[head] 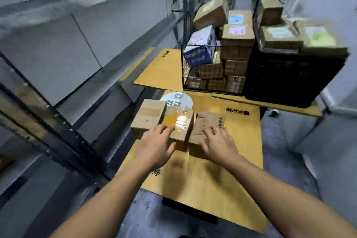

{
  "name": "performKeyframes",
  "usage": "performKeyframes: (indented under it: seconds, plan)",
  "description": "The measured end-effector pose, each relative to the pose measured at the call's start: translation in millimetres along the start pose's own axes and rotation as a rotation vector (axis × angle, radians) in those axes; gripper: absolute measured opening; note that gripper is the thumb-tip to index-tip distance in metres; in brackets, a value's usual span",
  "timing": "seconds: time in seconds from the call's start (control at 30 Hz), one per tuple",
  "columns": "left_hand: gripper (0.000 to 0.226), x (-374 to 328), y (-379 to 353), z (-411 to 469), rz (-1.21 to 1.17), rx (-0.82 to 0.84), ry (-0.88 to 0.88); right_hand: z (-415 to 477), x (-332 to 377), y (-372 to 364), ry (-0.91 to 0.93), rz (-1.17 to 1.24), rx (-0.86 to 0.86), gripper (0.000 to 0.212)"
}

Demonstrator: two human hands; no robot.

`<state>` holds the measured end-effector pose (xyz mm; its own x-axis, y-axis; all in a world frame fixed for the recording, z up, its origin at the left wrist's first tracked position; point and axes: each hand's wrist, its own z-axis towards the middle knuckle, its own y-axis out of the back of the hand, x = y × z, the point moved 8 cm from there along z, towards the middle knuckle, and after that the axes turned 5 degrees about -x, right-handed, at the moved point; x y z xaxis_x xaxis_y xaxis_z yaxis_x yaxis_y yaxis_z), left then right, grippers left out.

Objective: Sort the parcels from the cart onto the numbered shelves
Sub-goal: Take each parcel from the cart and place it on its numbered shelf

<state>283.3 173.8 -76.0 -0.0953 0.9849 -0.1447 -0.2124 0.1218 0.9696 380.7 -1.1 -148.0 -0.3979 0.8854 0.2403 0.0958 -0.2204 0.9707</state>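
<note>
Three small parcels lie side by side on a yellow table [222, 176]. A plain cardboard box [147, 116] is at the left. In the middle stands a taped box [179, 121] with glossy tape on top. A brown paper parcel [204, 127] is at the right. My left hand [154, 147] rests on the near edge of the taped box, fingers spread, thumb along its front face. The fingers of my right hand [220, 145] lie flat on the brown paper parcel. Neither hand has lifted anything. A wire basket cart [185, 69] behind holds several more parcels.
Metal shelving [58, 114] runs along the left, with white bays behind dark uprights. A black crate [286, 79] topped with labelled boxes stands at the right of the wire basket on a second yellow table [162, 71]. Grey floor shows to the right and below.
</note>
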Motion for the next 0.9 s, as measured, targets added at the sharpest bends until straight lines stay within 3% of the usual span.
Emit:
performKeyframes:
  seconds: [0.27, 0.67, 0.77, 0.9]
  plan:
    - [0.052, -39, -89, 41, -0.087, 0.162, 0.058, 11, -64, -46, -0.281, 0.414, 0.068, 0.06]
    - [0.058, -63, -130, 54, -0.41, 0.235, 0.084, -13, -101, -57, -0.388, 1.034, 0.046, 0.058]
    - [0.067, -78, -130, 54, -0.538, 0.215, 0.04, -16, -112, -55, -0.405, 1.048, 0.059, 0.058]
    - [0.066, -77, -130, 52, -0.746, 0.14, 0.126, -22, -127, -53, -0.44, 0.968, 0.054, 0.055]
